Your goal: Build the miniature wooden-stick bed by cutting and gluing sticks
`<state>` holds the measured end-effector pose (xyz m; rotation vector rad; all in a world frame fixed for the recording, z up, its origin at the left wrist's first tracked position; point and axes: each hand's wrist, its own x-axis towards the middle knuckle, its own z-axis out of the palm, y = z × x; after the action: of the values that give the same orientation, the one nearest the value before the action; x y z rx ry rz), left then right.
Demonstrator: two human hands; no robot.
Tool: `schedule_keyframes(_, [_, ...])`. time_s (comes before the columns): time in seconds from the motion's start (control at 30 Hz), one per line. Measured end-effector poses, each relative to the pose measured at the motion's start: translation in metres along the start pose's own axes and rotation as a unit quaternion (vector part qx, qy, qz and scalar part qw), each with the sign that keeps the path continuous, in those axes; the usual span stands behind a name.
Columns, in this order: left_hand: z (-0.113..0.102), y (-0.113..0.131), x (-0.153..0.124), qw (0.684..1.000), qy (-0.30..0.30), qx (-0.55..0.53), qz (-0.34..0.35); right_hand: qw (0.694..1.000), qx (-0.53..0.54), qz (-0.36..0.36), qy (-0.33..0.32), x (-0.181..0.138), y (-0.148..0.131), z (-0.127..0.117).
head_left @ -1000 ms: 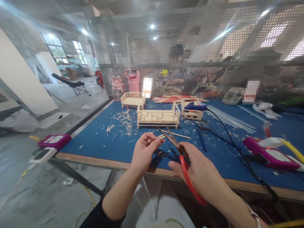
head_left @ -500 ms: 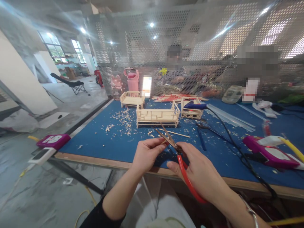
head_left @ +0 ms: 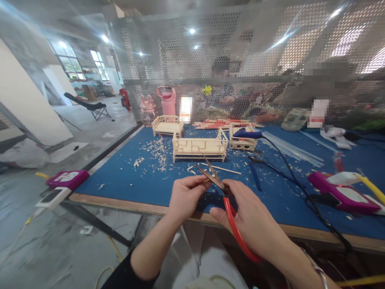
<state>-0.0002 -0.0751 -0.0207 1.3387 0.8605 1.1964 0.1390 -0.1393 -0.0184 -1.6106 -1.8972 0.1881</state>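
Note:
Red-handled scissors are gripped in my right hand, their blades parted and pointing up and to the left. My left hand pinches thumb and forefinger together right beside the blades; whatever is between the fingertips is too small or hidden to name. Beyond the blades stands a miniature bench-like frame built of pale wooden sticks. A loose thin stick and short cut bits lie on the blue tabletop in front of it.
Two more stick models, one at left and one at right, stand behind. A blue glue gun rests against the right one, its cable trailing forward. Pliers and a purple power strip lie rightward. Perforated mesh borders the back.
Both hands stay almost in place. The scissors' handles have shifted very slightly downward, and the blades remain parted beside my left fingertips.

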Motion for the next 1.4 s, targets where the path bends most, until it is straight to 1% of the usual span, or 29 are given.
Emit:
schedule_keyframes(0.2, [0.001, 0.004, -0.001, 1.000, 0.010, 0.019, 0.010, 1.000, 0.006, -0.007, 0.005, -0.002, 0.001, 0.002])
schedule_keyframes(0.4, [0.000, 0.002, -0.001, 1.000, 0.022, 0.005, 0.005, 1.000, 0.011, -0.015, 0.010, -0.003, 0.002, 0.000])
schedule_keyframes(0.5, [0.000, 0.001, -0.001, 1.000, 0.018, 0.017, 0.011, 1.000, 0.002, -0.019, 0.013, -0.002, 0.003, 0.001])
schedule_keyframes(0.63, [0.000, 0.002, -0.002, 0.999, 0.013, 0.028, 0.015, 0.999, -0.006, -0.030, 0.033, -0.001, 0.003, 0.003])
schedule_keyframes(0.83, [0.000, 0.000, -0.001, 0.998, -0.025, 0.044, 0.028, 0.998, -0.031, -0.037, 0.044, -0.001, 0.005, 0.003])
schedule_keyframes(0.9, [0.000, -0.001, -0.001, 0.999, -0.025, 0.036, 0.030, 0.997, -0.050, -0.032, 0.052, -0.001, 0.007, 0.002])
schedule_keyframes(1.0, [0.000, -0.003, 0.000, 1.000, -0.003, 0.013, 0.022, 0.996, -0.072, -0.022, 0.039, -0.001, 0.012, 0.001])
schedule_keyframes(1.13, [0.001, -0.007, 0.000, 1.000, -0.019, 0.004, -0.001, 0.999, -0.051, -0.010, 0.015, 0.001, 0.012, -0.003])
schedule_keyframes(1.23, [0.001, -0.008, 0.001, 0.999, -0.016, -0.022, -0.024, 1.000, -0.010, 0.010, 0.022, 0.004, 0.011, -0.010])
schedule_keyframes(1.3, [0.000, -0.008, 0.002, 0.998, -0.006, -0.050, -0.036, 0.998, 0.000, 0.042, 0.037, 0.006, 0.015, -0.018])
schedule_keyframes(1.33, [0.000, -0.007, 0.003, 0.997, -0.002, -0.059, -0.040, 0.997, -0.009, 0.070, 0.044, 0.006, 0.019, -0.022])
schedule_keyframes(1.4, [-0.001, -0.004, 0.003, 0.997, 0.007, -0.057, -0.044, 0.986, -0.063, 0.148, 0.044, 0.008, 0.032, -0.031])
